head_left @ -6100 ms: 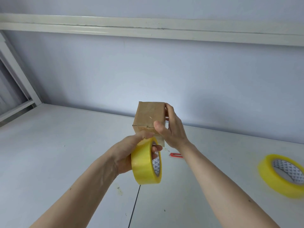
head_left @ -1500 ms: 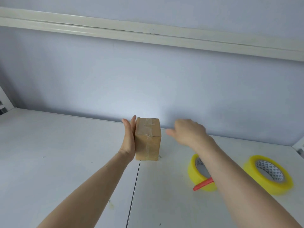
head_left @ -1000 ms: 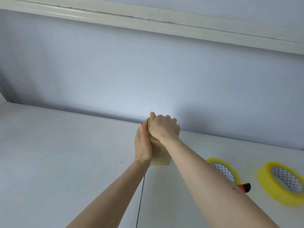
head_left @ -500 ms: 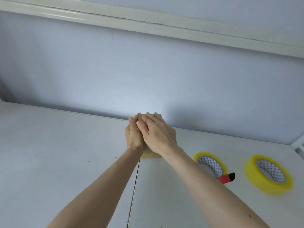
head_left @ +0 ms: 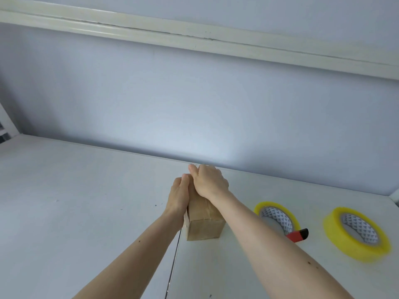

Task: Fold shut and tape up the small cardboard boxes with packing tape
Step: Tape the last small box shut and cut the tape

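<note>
Box: a small brown cardboard box (head_left: 204,225) stands on the white desk (head_left: 75,201), just right of the dark seam between the two desk panels, near the wall. Its flaps are folded down and clear glossy tape shows along its top face.
Left hand: the left hand (head_left: 178,196) lies flat against the box's left side, fingers straight and pointing away from the person, thumb up at the top edge.
Right hand: the right hand (head_left: 209,181) lies on the far part of the box's top, knuckles up, its fingers bent over the far edge; the fingertips are hidden behind the box.
Hands together: the two hands touch each other at the box's upper left edge and hold the box between them.
Near tape: a yellow roll of packing tape with a patterned white core (head_left: 277,216) lies flat on the desk right of the box, partly hidden by the right forearm.
Cutter: a red and black utility knife (head_left: 298,234) lies touching that roll's near side.
Far tape: a second yellow roll of packing tape (head_left: 357,236) lies flat further right, apart from the knife.
</note>
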`<state>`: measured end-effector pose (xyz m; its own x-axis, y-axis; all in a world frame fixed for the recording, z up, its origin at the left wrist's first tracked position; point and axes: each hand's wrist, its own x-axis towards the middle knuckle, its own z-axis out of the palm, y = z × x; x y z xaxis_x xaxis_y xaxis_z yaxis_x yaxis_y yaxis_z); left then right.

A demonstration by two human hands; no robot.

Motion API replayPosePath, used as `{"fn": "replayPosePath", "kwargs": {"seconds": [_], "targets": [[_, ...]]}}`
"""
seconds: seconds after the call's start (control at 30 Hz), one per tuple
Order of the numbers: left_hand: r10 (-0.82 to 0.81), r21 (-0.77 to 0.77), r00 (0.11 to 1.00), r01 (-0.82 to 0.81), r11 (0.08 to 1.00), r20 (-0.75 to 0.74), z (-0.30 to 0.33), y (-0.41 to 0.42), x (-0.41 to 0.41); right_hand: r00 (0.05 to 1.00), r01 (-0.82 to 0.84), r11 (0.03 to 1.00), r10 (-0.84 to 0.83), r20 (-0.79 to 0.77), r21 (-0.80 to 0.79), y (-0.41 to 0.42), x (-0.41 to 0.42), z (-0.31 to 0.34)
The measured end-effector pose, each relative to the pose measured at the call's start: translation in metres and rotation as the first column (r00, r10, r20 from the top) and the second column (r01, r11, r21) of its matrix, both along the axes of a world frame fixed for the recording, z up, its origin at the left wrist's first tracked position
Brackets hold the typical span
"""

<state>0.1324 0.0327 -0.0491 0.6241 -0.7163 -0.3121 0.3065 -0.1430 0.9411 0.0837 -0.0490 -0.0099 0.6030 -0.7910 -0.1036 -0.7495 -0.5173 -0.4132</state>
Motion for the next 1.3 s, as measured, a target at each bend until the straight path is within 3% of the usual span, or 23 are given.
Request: {"fn": "replayPosePath", "kwargs": {"seconds": [0.33,0.5,0.7,0.97,1.07,1.13,1.23,1.3], "targets": [[0.107,-0.119,0.986,-0.122,0.985,-0.125,-0.006,-0.002,-0.006,0.999,0.003,1.0,-0.003,-0.041,-0.015,0.007,-0.007,-0.01],[0.101,-0.109,0.989,-0.113,0.988,-0.105,-0.008,-0.004,-0.004,0.995,-0.018,0.998,0.011,-0.102,-0.066,0.012,-0.018,-0.02],[0.131,-0.094,0.987,-0.14,0.986,-0.095,-0.005,-0.004,-0.006,0.977,-0.169,0.984,0.159,-0.142,-0.059,0.03,-0.045,-0.02],[0.164,-0.032,0.979,-0.169,0.985,-0.121,0.014,-0.003,-0.011,0.98,-0.179,0.966,0.191,0.046,-0.186,0.051,-0.068,-0.017],[0.146,0.062,0.974,-0.137,0.989,-0.171,0.031,-0.006,-0.017,0.985,-0.08,0.935,0.128,0.117,-0.347,0.062,-0.084,-0.01],[0.067,0.07,0.98,-0.055,0.996,-0.189,0.044,0.0,-0.025,0.991,-0.009,0.929,0.057,0.12,-0.369,0.05,-0.08,0.011],[-0.028,-0.07,0.998,0.024,0.997,-0.059,0.043,0.019,-0.038,0.998,0.006,0.98,0.007,0.062,-0.199,0.028,-0.068,0.041],[-0.094,-0.122,0.993,0.101,0.987,0.065,0.039,0.027,-0.045,1.0,-0.02,0.986,0.02,-0.001,-0.168,0.021,-0.056,0.049]]}}
